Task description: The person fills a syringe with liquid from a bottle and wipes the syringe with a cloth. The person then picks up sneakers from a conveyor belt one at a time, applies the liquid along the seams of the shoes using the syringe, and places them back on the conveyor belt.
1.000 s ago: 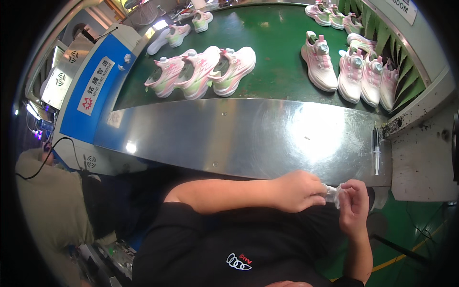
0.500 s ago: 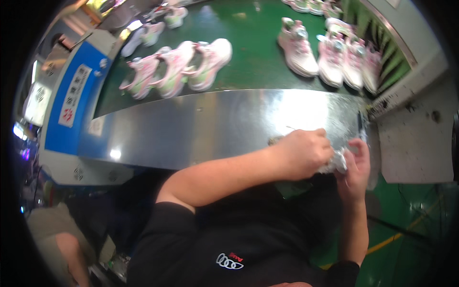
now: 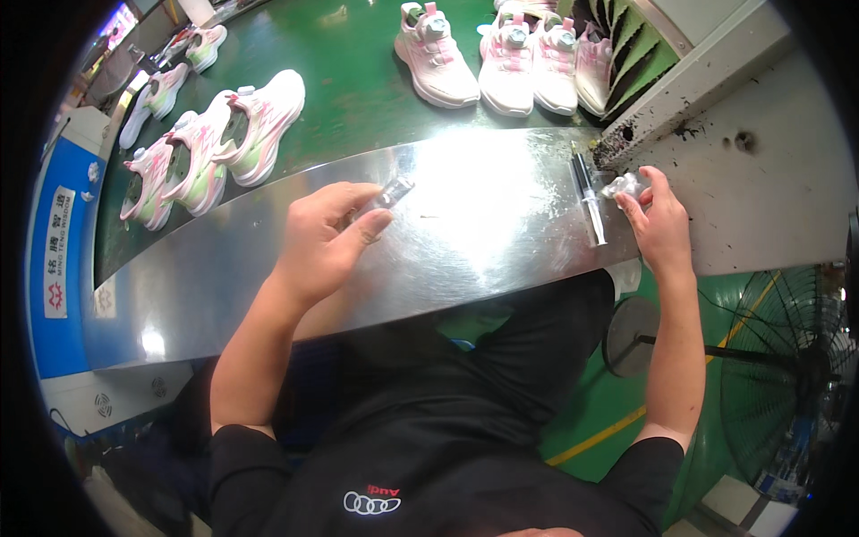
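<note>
Left hand (image 3: 322, 237) shifted leftward; clear piece (image 3: 397, 189) between fingers (image 3: 356, 193).

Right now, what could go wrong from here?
1. The right hand, holding crumpled clear plastic, is right beside the syringe; a sideways brush might knock it.
2. The small clear item could slip from the left hand onto the metal shelf.
3. Glare on that shelf might make a dropped clear piece hard to spot.

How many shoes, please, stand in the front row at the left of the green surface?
3: the leftmost shoe at the row's outer end, the middle shoe beside it, and the rightmost shoe nearest the left hand. None seems hidden.
</note>
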The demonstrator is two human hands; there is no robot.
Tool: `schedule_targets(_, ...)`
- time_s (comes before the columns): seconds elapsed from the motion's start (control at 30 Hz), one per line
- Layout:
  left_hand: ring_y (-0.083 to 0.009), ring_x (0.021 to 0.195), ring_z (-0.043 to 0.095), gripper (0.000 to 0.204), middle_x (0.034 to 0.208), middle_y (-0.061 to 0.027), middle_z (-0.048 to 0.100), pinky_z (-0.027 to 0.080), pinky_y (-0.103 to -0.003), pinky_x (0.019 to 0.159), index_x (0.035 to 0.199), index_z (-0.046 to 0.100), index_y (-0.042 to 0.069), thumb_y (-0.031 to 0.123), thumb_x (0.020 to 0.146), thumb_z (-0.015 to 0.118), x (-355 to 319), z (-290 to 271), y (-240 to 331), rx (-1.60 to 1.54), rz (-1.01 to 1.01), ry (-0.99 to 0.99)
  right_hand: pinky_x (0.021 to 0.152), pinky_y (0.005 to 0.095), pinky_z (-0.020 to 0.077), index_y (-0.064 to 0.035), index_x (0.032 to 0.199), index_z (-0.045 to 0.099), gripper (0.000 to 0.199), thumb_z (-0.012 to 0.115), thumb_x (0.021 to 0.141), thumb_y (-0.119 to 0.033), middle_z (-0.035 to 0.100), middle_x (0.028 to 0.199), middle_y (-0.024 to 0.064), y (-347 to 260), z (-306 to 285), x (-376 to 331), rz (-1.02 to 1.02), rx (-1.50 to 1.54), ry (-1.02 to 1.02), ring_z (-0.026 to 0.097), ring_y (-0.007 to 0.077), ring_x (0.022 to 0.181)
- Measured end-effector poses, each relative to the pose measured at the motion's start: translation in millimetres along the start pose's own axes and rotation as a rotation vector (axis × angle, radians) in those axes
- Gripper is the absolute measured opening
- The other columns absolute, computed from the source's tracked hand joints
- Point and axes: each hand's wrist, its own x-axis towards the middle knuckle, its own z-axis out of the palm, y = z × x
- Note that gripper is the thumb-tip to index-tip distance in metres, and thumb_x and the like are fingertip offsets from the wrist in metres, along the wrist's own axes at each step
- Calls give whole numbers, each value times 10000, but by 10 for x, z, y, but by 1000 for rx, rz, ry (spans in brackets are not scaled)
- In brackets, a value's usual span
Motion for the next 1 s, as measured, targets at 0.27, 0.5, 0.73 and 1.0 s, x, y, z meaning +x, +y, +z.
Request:
schedule_targets(0.27,-75,659,551,169,770,-47,587,444,-205,594,957,609,-57,82,862,612,-250,-98,-94,-156,-192,15,624,339,499,-37,805,640,74,670,741,-60,612,808,109,-770,651,-76,-236,386,-197,608,279,710)
schedule_targets(0.5,-145,651,582,191,768,-107,602,451,-244,592,960,617,-44,67,807,650,-277,-39,6,-86,-94,-48,694,355,478,-87,780,675,113,711,678,-118,609,788,64,-1342,1223,-109,-312,406,-130,574,253,765)
schedule_targets(0.73,-192,664,589,219,800,-129,620,458,-270,604,963,622,-45,94,799,666,-270,-22,26,-67,-8,-47,600,350,424,-144,715,681,92,728,640,-171,562,721,14,-1416,1327,-72,-466,289,-86,527,218,683)
schedule_targets(1.0,-231,665,579,226,811,-134,615,466,-294,608,961,639,-7,114,776,686,-284,5,10,-53,8,-24,616,363,416,-70,747,609,90,678,689,-70,547,727,55,-1450,1330,-128,-488,404,-97,525,240,697)
